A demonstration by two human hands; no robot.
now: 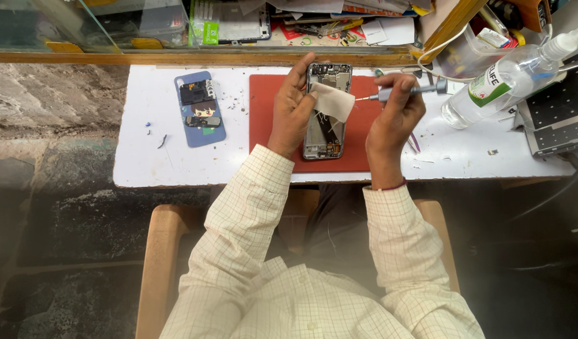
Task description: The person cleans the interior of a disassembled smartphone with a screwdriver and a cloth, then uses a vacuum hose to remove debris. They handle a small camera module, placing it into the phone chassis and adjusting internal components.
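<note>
fingers (299,78) of left hand (291,113) wrapped round the opened phone (326,135), propping it over the red mat (270,119), thumb pinning a beige cloth (334,102) against it. right hand (392,119) clenched on a small screwdriver (405,92), tip aimed at the phone. probably light, stiff, fragile inside with exposed boards; best gripped by the metal frame edges, never across the open back.

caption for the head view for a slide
Left hand steadies an opened phone; right hand holds a screwdriver.
</note>
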